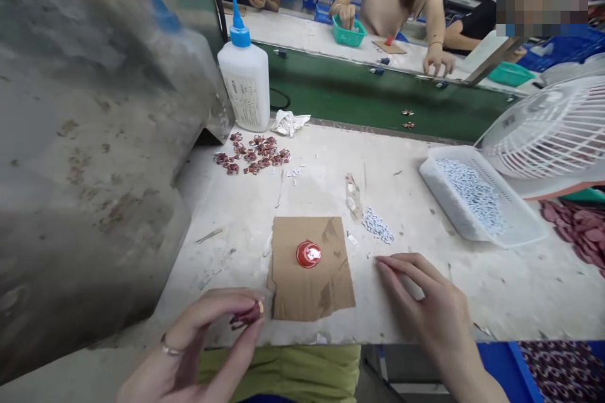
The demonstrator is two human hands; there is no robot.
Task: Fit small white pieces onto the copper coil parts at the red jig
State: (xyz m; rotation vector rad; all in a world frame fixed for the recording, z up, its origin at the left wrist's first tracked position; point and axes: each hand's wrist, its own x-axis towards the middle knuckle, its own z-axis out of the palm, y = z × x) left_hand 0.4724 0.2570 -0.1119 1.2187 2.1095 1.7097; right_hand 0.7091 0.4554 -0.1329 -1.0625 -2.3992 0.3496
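Maroon multi-legged piece (246,316) sits pinched in your left hand (201,349), at eight o'clock from the cardboard square (295,296); grip lightly, leaving its pale end exposed; your right hand (432,305), at three o'clock, is narrow-fingered; whether it holds anything, I cannot tell

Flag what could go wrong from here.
The dark-red piece might slip, as the left hand holds it only by the fingertips. The right hand could scatter the small white-and-blue pieces lying loose just beyond its fingertips. A careless sweep might also knock the shiny red round item on the cardboard.
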